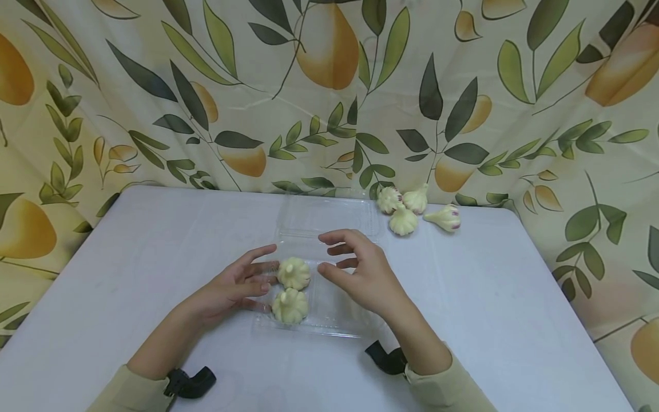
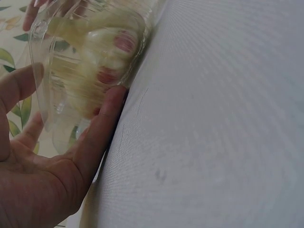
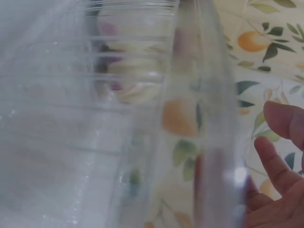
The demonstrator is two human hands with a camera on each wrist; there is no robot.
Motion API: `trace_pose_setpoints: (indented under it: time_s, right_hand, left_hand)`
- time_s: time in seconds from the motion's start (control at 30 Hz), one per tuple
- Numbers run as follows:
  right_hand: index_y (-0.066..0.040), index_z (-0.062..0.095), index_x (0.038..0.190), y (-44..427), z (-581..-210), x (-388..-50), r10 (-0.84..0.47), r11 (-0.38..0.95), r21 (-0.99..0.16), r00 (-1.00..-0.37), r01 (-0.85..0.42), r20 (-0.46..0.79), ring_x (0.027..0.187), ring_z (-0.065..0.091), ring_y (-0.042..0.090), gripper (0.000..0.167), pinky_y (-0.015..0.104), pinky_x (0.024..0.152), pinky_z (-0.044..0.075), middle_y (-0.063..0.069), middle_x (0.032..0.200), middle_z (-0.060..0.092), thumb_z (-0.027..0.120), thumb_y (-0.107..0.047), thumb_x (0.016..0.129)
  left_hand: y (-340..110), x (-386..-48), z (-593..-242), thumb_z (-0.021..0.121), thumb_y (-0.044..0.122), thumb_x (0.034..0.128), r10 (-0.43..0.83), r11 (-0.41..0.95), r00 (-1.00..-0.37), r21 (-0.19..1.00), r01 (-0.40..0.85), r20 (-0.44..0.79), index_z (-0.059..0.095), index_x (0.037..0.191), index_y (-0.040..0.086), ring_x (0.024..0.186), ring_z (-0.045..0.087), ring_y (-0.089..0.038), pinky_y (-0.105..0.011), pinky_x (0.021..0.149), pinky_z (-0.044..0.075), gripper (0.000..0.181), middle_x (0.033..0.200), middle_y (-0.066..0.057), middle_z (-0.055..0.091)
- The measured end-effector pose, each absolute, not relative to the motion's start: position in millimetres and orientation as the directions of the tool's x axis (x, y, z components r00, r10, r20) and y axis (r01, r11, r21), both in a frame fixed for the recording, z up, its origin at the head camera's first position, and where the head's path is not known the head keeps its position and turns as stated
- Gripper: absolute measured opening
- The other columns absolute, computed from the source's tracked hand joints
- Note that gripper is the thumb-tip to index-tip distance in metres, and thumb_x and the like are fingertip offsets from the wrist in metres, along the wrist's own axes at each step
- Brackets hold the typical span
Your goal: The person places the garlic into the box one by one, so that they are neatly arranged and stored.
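Note:
A clear plastic clamshell box (image 1: 337,309) lies unfolded on the white table, its lid (image 1: 329,214) tipped back toward the wall. Two pale garlic bulbs sit in the tray's left half, the rear garlic bulb (image 1: 294,273) just behind the front garlic bulb (image 1: 290,305). My left hand (image 1: 226,292) rests against the tray's left side with fingers spread; in the left wrist view, garlic (image 2: 99,61) with purple-red patches shows through the plastic. Over the tray's right half hovers my right hand (image 1: 362,274), fingers loosely bent and holding nothing. The right wrist view shows blurred garlic (image 3: 135,71) through the wall.
Several more garlic bulbs (image 1: 403,221) lie at the table's back edge, right of the lid, one of them (image 1: 445,218) on its side. A patterned cloth (image 1: 329,126) with leaves and fruit hangs behind the table (image 1: 489,320). Black wrist mounts are on both arms.

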State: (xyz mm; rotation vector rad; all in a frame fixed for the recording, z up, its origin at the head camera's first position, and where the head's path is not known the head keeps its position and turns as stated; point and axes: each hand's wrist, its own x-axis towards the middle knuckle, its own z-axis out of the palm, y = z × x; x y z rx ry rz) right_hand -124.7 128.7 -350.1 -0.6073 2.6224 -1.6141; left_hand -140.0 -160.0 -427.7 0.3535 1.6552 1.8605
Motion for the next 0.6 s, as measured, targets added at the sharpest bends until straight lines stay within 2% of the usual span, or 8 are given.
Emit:
trace_pose_setpoints:
  time_s: [0.4,0.6]
  right_hand:
    - [-0.023,0.062,0.126,121.5,-346.6,-115.7,-0.363,0.372,-0.863,-0.909,-0.342,0.205,0.112,0.062,0.012,0.042,0.034,0.087,0.056,-0.007,0.127,0.062,0.076,-0.016,0.088]
    - [-0.021,0.062,0.128,121.9,-332.3,-106.6,-0.368,0.361,-0.848,-0.895,-0.389,0.254,0.113,0.062,0.012,0.043,0.031,0.087,0.056,-0.007,0.127,0.062,0.077,-0.016,0.087]
  left_hand:
    - [-159.9,-139.1,-426.2,0.058,0.007,0.099,0.604,-0.024,-0.772,0.964,-0.264,-0.196,0.017,0.16,0.024,0.144,0.034,-0.041,-0.053,0.09,0.054,0.075,0.161,-0.017,0.024]
    - [-159.4,-139.5,-426.6,0.057,0.006,0.0991,0.611,-0.031,-0.768,0.964,-0.264,-0.191,0.016,0.16,0.023,0.144,0.034,-0.041,-0.054,0.091,0.054,0.075,0.161,-0.018,0.024]
